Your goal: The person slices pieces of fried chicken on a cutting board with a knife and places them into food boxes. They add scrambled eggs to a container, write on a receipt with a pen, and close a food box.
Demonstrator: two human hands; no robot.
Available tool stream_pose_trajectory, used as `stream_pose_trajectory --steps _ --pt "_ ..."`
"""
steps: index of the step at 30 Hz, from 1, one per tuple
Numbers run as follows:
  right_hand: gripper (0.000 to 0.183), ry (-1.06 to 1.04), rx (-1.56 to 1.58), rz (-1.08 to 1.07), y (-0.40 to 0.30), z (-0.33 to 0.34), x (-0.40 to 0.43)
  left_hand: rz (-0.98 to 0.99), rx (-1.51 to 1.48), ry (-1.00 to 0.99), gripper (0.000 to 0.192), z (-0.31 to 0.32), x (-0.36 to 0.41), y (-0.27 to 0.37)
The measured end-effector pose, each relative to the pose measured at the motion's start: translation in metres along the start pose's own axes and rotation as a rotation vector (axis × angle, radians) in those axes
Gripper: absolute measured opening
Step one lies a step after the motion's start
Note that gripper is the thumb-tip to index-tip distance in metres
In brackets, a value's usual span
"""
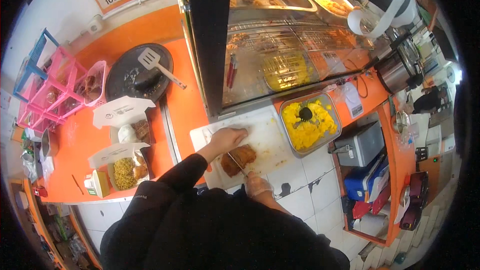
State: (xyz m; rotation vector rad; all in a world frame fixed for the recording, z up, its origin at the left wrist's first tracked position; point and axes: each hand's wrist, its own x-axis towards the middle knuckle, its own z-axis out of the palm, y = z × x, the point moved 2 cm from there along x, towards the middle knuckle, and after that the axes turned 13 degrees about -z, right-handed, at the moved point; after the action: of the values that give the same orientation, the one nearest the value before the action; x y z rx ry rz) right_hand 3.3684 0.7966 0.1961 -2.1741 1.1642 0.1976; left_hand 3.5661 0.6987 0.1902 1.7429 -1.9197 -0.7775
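A piece of brown fried meat [243, 155], seemingly breaded chicken, lies on a white cutting board [210, 177]. The blade of a knife [235, 162] crosses it at a slant. My right hand [258, 186], in a clear plastic glove, grips the knife's handle at the near edge of the board. My left hand [228, 137] is just beyond the meat, its fingers curled and pointing right. It hides part of the blade's line, and whether it touches the blade or the meat cannot be told. Brown crumbs and stains mark the board's right half.
Right of the board is a metal tray of yellow food [309, 122]. A glass display case [270, 63] rises behind it. Leftward are open food boxes [125, 172], a black round pan [123, 63] with a slotted spatula [159, 65] on it, and a pink plastic rack [62, 86].
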Motion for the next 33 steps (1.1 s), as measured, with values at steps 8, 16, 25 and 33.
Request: stream_pose_trajectory --steps 8,16,25,33 --pt "0.031 0.045 0.128 0.082 -0.002 0.03 0.018 0.108 -0.015 0.098 0.026 0.017 0.014 -0.021" --pt "0.022 0.224 -0.154 0.083 -0.025 0.037 0.004 0.11 -0.089 0.09 0.025 -0.003 -0.004 -0.022" --pt "0.018 0.232 -0.212 0.035 -0.051 0.026 0.001 0.074 0.134 -0.019 0.025 -0.042 -0.001 -0.009" --pt "0.03 0.26 -0.09 0.019 -0.06 0.04 0.02 0.13 0.028 0.038 0.026 -0.026 0.003 -0.046"
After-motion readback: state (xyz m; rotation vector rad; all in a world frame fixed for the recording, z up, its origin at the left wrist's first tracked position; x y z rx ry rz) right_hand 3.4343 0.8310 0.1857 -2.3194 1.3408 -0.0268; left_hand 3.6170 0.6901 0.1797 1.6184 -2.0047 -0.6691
